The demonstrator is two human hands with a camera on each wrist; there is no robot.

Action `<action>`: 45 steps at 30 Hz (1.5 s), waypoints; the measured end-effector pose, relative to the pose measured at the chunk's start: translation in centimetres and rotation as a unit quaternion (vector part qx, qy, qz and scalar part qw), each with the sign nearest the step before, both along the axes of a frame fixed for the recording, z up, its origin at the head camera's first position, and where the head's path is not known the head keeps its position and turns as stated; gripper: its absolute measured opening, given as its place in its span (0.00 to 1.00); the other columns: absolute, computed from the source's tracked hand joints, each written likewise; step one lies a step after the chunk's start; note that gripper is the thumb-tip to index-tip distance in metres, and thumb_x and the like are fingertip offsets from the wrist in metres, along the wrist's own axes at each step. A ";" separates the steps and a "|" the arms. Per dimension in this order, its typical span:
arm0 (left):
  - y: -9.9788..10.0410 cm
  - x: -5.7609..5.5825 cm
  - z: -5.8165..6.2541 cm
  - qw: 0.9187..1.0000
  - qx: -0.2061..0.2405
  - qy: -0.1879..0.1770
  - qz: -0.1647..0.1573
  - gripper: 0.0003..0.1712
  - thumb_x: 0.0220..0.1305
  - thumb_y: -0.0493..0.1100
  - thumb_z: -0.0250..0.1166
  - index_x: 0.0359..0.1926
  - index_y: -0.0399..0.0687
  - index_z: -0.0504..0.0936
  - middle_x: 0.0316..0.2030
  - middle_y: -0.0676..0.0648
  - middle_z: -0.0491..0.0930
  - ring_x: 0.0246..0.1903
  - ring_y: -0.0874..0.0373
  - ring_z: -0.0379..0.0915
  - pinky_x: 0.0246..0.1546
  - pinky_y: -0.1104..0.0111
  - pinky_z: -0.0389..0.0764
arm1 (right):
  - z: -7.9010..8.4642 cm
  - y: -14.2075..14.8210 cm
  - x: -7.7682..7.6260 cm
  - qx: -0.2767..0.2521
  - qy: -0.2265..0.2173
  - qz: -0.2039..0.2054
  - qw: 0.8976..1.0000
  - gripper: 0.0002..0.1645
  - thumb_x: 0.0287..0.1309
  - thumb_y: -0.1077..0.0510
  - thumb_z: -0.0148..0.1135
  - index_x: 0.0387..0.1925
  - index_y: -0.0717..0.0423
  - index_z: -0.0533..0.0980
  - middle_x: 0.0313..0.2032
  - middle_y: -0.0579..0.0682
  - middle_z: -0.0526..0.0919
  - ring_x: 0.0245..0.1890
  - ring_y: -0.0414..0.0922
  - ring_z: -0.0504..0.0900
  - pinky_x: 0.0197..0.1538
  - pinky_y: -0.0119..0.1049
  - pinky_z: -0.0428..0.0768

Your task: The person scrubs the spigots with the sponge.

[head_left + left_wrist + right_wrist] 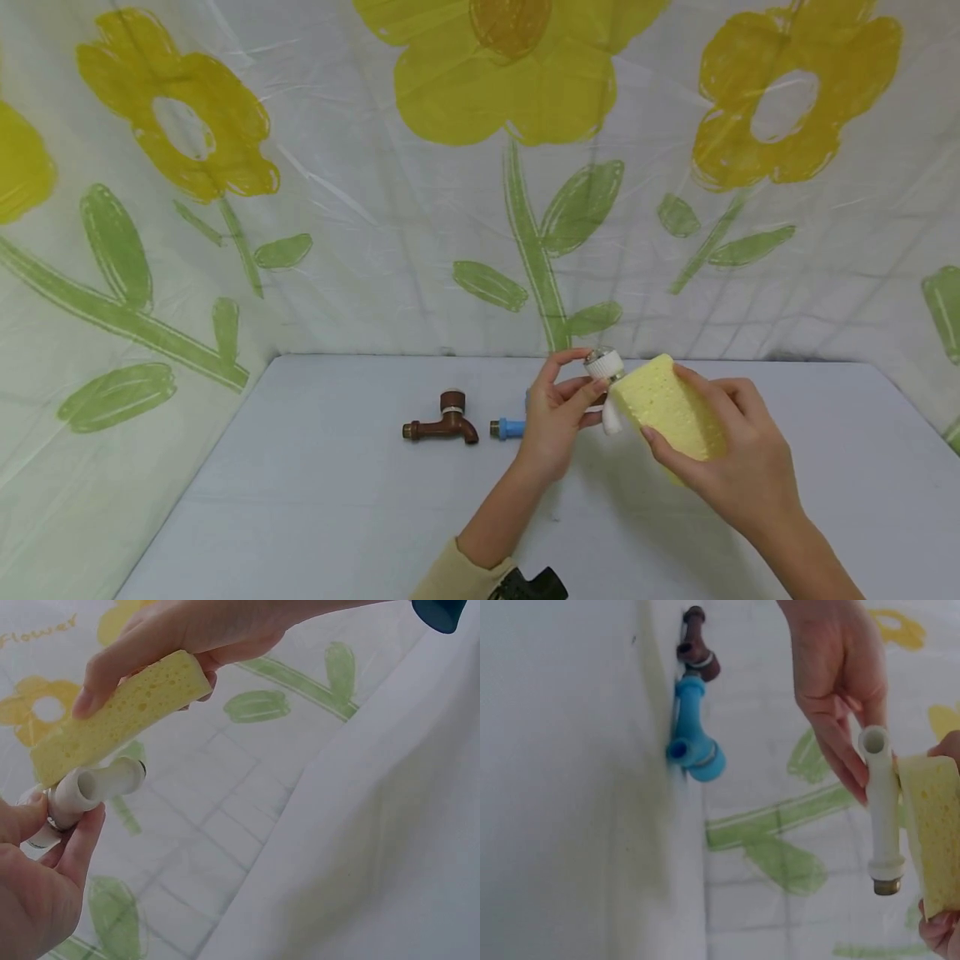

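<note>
Sponge (671, 408) touched white tap (883, 814) on my feed: left hand (555, 421) gripped the tap above the table (315, 492), likely to steady it, while right hand (738, 462) pinched the sponge by 2 edges, probably leaving most uncovered.

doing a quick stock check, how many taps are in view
3: a brown tap and a blue tap on the table, the blue partly hidden by the left hand in the head view, and a white tap in that hand.
</note>
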State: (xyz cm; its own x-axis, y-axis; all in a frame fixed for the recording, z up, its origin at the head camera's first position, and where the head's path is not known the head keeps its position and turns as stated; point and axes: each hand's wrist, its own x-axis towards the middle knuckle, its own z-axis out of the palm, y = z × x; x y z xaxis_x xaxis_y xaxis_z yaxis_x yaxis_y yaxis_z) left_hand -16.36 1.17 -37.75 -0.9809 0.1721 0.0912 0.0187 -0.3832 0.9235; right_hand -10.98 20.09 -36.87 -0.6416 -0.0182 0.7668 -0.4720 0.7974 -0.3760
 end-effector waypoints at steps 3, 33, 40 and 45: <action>0.0 0.1 0.0 1.000 0.005 0.001 0.001 0.21 0.75 0.29 0.62 0.65 0.39 0.74 0.48 0.31 0.87 0.38 0.62 0.85 0.37 0.72 0.87 | -0.3 -0.2 0.1 -0.007 -0.007 0.015 1.000 0.47 0.58 0.23 0.62 0.61 0.55 0.83 0.40 0.55 0.78 0.37 0.34 0.72 0.33 0.21 0.73; -1.3 -1.0 0.4 0.997 0.060 -0.004 -0.041 0.14 0.78 0.32 0.57 0.54 0.51 0.64 0.52 0.46 0.78 0.44 0.57 0.83 0.39 0.66 0.89 | 0.1 -0.3 -0.2 0.056 0.070 0.016 0.996 0.47 0.61 0.21 0.53 0.54 0.56 0.86 0.36 0.55 0.79 0.25 0.48 0.77 0.20 0.30 0.75; -1.6 -1.1 0.5 0.998 0.053 -0.001 -0.039 0.15 0.77 0.31 0.59 0.58 0.45 0.65 0.48 0.46 0.77 0.44 0.54 0.84 0.49 0.55 0.89 | 0.3 0.1 -0.3 0.096 0.084 -0.018 0.992 0.48 0.62 0.20 0.50 0.54 0.57 0.85 0.35 0.57 0.79 0.22 0.49 0.77 0.14 0.35 0.72; -1.8 -1.2 0.4 0.999 0.030 0.015 -0.036 0.31 0.73 0.27 0.62 0.73 0.38 0.66 0.48 0.45 0.77 0.41 0.56 0.86 0.50 0.55 0.89 | 0.2 0.3 -0.4 0.099 0.080 -0.023 0.992 0.49 0.62 0.19 0.50 0.55 0.55 0.85 0.35 0.57 0.79 0.23 0.49 0.78 0.14 0.35 0.71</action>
